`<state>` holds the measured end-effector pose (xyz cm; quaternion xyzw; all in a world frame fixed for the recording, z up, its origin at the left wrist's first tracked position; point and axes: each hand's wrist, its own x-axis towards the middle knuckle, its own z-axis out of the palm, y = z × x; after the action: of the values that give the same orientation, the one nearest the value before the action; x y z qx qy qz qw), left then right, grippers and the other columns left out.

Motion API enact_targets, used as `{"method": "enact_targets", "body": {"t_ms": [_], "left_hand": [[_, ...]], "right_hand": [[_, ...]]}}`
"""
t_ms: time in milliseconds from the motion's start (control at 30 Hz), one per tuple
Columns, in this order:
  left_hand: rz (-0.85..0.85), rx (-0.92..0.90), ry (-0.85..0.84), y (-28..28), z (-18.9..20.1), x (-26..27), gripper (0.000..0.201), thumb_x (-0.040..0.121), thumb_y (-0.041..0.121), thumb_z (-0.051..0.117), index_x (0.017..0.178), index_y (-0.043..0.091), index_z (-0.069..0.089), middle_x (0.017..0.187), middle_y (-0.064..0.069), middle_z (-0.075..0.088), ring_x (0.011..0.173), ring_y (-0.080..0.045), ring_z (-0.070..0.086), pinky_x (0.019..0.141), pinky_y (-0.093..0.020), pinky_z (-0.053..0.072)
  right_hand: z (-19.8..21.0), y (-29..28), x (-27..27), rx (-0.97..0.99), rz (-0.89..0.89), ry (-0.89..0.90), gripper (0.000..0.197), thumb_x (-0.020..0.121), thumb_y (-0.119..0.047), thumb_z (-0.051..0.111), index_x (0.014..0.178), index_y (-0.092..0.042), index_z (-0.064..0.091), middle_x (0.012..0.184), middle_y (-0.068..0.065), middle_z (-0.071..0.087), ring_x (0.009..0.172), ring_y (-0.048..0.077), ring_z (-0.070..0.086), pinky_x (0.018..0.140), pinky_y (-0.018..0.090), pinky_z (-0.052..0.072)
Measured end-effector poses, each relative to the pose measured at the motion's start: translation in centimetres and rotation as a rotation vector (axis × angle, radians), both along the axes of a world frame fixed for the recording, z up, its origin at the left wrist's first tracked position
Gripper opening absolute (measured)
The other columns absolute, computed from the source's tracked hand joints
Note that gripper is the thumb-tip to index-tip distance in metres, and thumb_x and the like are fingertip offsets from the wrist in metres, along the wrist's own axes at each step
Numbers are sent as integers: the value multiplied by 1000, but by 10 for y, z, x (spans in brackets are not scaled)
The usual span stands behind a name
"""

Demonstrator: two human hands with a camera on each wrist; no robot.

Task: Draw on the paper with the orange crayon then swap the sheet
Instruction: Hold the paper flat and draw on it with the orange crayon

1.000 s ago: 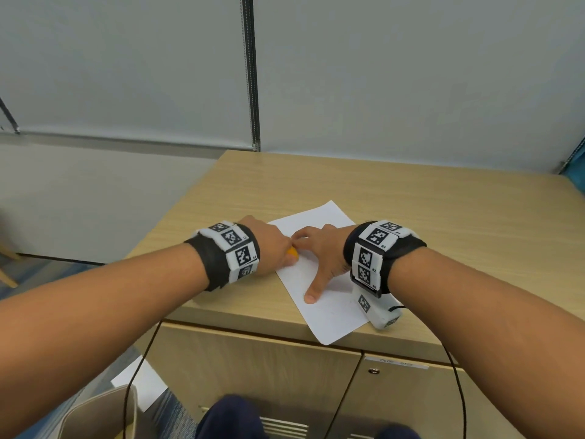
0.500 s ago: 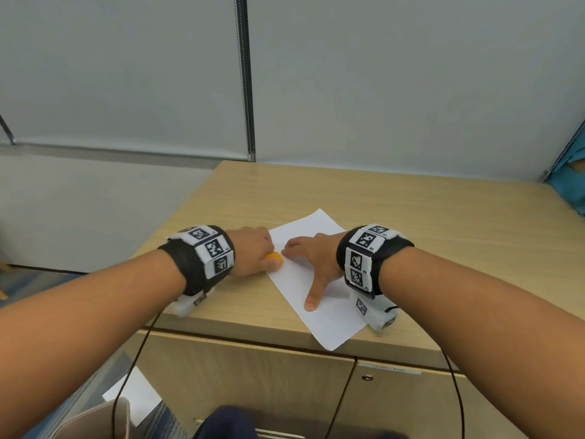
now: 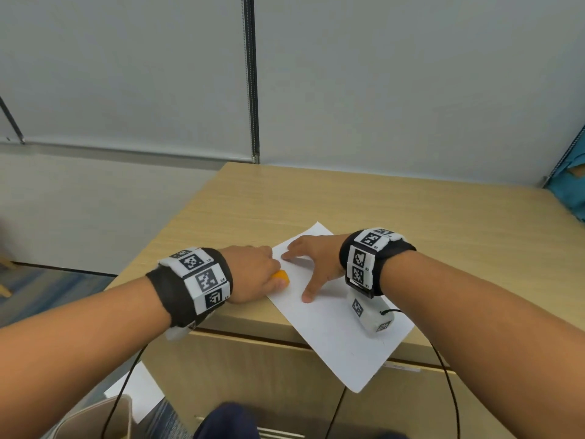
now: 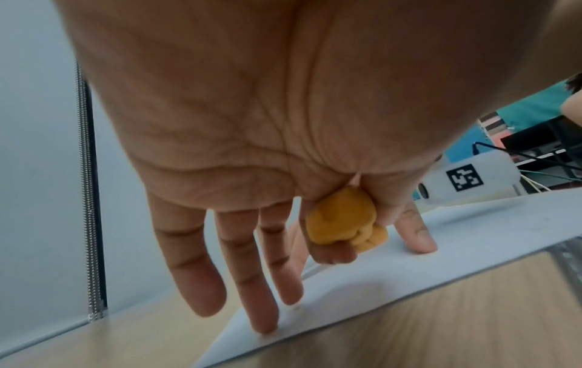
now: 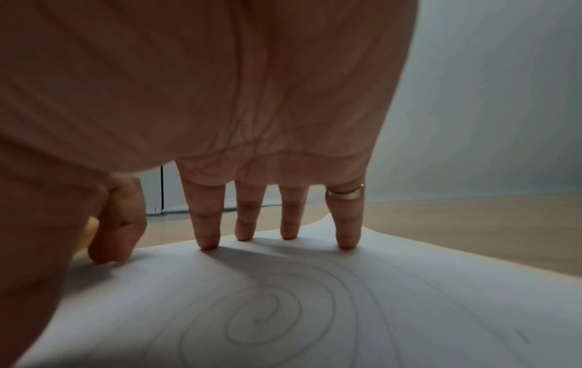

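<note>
A white paper sheet [image 3: 335, 337] lies askew on the wooden table, its near corner hanging over the front edge. My left hand [image 3: 256, 270] pinches a stubby orange crayon [image 3: 281, 276] at the sheet's left edge. In the left wrist view the crayon [image 4: 341, 219] sits between thumb and forefinger, while the other fingers [image 4: 261, 298] reach straight down to the paper [image 4: 362, 293]. My right hand [image 3: 311, 258] presses flat on the sheet with fingers spread. A faint pencil-grey spiral [image 5: 261, 318] shows on the paper under the right fingers [image 5: 206, 224].
The table [image 3: 348, 204] stands against a grey wall, with cabinet doors [image 3: 253, 375] below its front edge. Another white sheet [image 3: 136, 388] lies on the floor at lower left beside a beige bin [image 3: 95, 419]. Something teal [image 3: 569, 191] is at the far right.
My left hand with the crayon has drawn back left, off the sheet to its left edge. The right hand stays pressed on the paper. The head view has shifted.
</note>
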<state>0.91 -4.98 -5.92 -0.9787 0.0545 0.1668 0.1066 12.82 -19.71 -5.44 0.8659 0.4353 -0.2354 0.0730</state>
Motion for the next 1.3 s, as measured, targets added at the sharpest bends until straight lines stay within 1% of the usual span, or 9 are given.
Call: {"method": "enact_targets", "body": {"t_ms": [100,200,333,533,667,833,1100,1200,1300], "left_hand": [[5,7,9,-1,0,2,56,103,55,23,125,14,53,124,-10,49,102,-26,54,93,-43,45],[-13,48,34,-6,-3,1,56,103,54,24,127,12,53,127,-13,46,106,-29,51,95,-43,44],[14,33,54,-7,-2,4,58,104,52,23,131,11,54,134,-13,41,112,-30,49,99,-43,42],[32,-2,67,-6,-1,7,57,104,53,23,131,13,54,132,-11,43,108,-26,49,99,-42,41],[42,-58,11,-5,3,12,52,103,53,25,124,14,53,113,-7,52,88,-18,46,85,-36,43],[-2,-12,19,-33,-4,4,47,104,52,26,122,17,51,111,-8,61,78,-17,45,70,-33,36],[108,157,1,-21,1,21,40,107,40,28,125,13,52,97,-4,57,77,-19,49,67,-33,40],[60,89,0,-35,-8,11,44,106,45,27,121,14,54,103,-6,61,78,-19,49,69,-33,39],[93,76,-9,-30,-4,16,46,104,49,25,115,16,56,88,-1,54,76,-19,51,70,-33,41]], "right_hand": [[7,2,-8,-51,33,-58,104,75,-49,84,160,-35,25,166,-8,15,151,20,21,119,43,27],[12,8,-15,-102,85,-186,101,72,-54,84,156,-42,30,163,-5,16,146,28,25,113,50,36],[12,11,-16,-138,76,-165,98,77,-50,82,158,-38,28,157,0,30,137,27,43,106,45,45],[10,3,-13,-177,63,-165,111,71,-63,81,158,-46,16,164,-2,16,145,32,32,107,51,37],[12,6,-9,-185,61,-167,119,66,-64,84,160,-41,14,163,-4,19,146,30,31,108,50,37],[8,5,-5,-159,60,-164,122,64,-67,83,160,-41,14,165,-5,15,148,30,27,111,52,33],[5,-1,-2,-143,39,-143,121,64,-67,83,160,-43,13,165,-10,12,148,29,24,110,55,32],[6,-1,-2,-172,61,-148,120,67,-69,80,161,-42,10,166,-9,9,148,31,22,111,54,31],[8,0,-4,-180,66,-157,119,68,-69,79,161,-40,9,165,-8,9,148,31,23,110,52,32]]}}
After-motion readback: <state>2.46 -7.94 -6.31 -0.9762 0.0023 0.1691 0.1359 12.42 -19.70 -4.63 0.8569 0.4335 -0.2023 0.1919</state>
